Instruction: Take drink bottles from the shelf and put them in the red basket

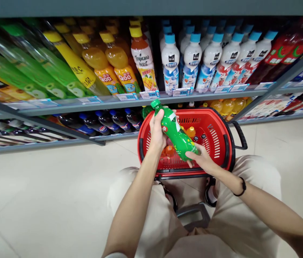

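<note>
A green soda bottle (177, 134) with a green cap is held tilted over a red shopping basket (218, 123). My left hand (157, 132) wraps round its upper part near the neck. My right hand (201, 157) supports its bottom end from below, fingers curled on it. A black band sits on my right wrist. Inside the basket lie several small bottles with orange and dark caps (191, 133), partly hidden by the green bottle.
Drink shelves (146, 102) run across the view: orange juice bottles (115, 64), white bottles with blue caps (191, 61), green bottles (30, 68) at left, dark cola bottles (103, 122) lower down. Pale tiled floor (46, 190) lies below. My knees in beige trousers flank the basket.
</note>
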Demonstrator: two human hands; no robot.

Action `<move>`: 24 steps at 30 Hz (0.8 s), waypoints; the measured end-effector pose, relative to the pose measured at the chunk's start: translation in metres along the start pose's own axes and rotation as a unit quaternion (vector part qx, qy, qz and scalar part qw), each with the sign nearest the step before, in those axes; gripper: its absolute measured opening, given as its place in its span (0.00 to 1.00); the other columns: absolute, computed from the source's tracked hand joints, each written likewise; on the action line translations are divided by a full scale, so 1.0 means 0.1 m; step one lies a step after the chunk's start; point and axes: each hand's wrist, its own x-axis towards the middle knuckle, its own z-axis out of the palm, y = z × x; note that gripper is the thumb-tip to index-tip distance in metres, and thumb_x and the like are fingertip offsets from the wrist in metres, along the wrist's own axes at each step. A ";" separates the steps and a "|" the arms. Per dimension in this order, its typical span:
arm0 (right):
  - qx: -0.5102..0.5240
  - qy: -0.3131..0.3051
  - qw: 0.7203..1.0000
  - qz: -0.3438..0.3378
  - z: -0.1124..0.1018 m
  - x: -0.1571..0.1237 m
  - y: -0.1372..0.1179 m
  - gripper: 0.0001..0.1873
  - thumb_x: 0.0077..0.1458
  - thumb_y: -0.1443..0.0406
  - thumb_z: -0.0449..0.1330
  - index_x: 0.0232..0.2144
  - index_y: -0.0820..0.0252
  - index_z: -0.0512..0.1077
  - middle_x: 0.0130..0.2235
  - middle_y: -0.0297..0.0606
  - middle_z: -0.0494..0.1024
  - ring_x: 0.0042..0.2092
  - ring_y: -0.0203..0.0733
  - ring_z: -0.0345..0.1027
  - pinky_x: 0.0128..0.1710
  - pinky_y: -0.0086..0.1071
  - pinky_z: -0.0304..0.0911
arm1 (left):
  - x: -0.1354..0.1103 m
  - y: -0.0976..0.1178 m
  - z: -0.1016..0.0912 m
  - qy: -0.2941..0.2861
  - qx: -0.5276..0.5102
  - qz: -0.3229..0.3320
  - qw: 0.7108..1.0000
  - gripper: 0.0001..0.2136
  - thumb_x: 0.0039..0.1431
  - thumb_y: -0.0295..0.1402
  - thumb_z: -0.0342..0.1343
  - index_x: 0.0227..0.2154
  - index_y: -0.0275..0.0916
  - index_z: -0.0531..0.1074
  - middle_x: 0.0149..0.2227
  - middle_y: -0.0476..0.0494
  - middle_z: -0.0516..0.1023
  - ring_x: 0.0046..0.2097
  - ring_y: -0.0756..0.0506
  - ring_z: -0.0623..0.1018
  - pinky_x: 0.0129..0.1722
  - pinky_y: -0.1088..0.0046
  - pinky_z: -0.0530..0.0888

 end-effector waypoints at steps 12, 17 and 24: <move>0.186 -0.010 0.981 0.058 -0.14 0.02 -0.05 0.40 0.52 0.33 0.49 0.37 0.63 0.75 0.19 0.38 0.75 0.13 0.35 0.57 0.10 0.28 0.46 | 0.00 -0.06 0.00 0.039 0.011 0.047 0.998 0.22 0.53 0.52 0.67 0.39 0.37 0.75 0.38 0.45 0.80 0.38 0.48 0.81 0.40 0.71 0.77; 0.246 -0.024 0.968 0.042 -0.13 0.01 -0.04 0.36 0.56 0.36 0.49 0.37 0.63 0.75 0.28 0.42 0.80 0.14 0.34 0.58 0.10 0.28 0.46 | 0.00 -0.05 0.02 0.056 0.040 0.069 0.995 0.22 0.52 0.53 0.69 0.34 0.38 0.72 0.32 0.51 0.75 0.31 0.52 0.75 0.35 0.75 0.74; 0.029 0.025 0.998 0.048 -0.44 0.20 -0.18 0.25 0.59 0.46 0.55 0.35 0.62 0.77 0.32 0.41 0.82 0.31 0.43 0.75 0.30 0.33 0.70 | 0.07 -0.04 -0.09 0.063 0.133 0.145 0.978 0.23 0.47 0.51 0.73 0.34 0.39 0.72 0.32 0.50 0.76 0.31 0.52 0.74 0.34 0.73 0.74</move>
